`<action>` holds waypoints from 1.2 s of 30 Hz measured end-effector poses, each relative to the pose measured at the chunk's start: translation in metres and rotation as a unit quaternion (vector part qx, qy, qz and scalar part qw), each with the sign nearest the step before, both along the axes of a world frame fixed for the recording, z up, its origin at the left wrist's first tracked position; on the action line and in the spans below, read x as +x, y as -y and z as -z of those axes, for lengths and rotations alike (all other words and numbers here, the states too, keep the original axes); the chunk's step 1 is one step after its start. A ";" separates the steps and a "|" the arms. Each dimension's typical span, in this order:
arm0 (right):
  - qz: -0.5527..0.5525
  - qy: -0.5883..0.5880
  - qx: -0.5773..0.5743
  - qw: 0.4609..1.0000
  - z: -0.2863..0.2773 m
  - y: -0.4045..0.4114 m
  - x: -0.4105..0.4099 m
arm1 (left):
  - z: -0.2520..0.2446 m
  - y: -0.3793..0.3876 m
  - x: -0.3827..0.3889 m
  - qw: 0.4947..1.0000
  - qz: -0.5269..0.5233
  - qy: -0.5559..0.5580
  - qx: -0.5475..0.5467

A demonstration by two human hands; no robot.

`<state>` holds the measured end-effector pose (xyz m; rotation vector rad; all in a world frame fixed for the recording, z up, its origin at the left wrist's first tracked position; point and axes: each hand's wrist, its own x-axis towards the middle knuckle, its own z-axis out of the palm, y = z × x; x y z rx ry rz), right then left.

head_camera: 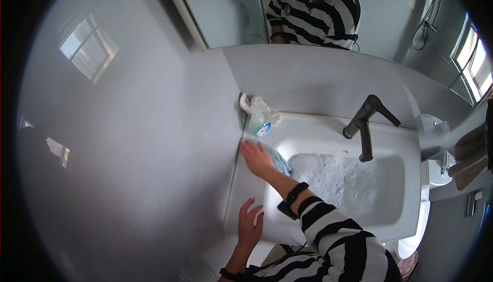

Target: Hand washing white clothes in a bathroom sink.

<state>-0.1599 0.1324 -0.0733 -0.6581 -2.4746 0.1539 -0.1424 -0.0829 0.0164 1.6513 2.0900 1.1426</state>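
My right hand [258, 161] lies palm down over a blue-grey cloth [278, 158] on the left ledge of a white washbasin [411, 189]. Its fingers are stretched out, and the palm side is hidden, so a grip on the cloth cannot be made out. Part of the cloth hangs over the inner edge to the white foam [331, 178] that covers the water in the bowl. My left hand [250, 222] is at the basin's front left corner, fingers apart and holding nothing. Beyond my right hand stands a clear bottle of bluish liquid [259, 123], bearing a label.
A crumpled white cloth [256, 103] is behind the bottle in the back left corner. The dark faucet [364, 128] rises from the back rim, its spout over the bowl. A glossy wall [154, 147] borders the left side. The mirror [231, 12] reflects a person in a striped shirt.
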 end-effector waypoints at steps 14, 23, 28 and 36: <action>0.267 -0.190 -0.334 0.884 0.024 -0.017 0.209 | 0.034 -0.054 0.040 0.988 0.098 0.109 -0.054; 0.528 -0.043 -0.345 0.775 0.058 0.031 0.419 | 0.069 -0.126 0.086 0.746 -0.061 0.563 -0.349; 0.511 -0.084 -0.507 0.689 0.071 0.036 0.319 | 0.095 -0.142 0.108 0.747 -0.119 0.561 -0.336; 0.153 -0.375 -0.576 0.710 -0.050 0.079 0.225 | 0.126 -0.150 0.071 0.582 0.098 0.768 -0.249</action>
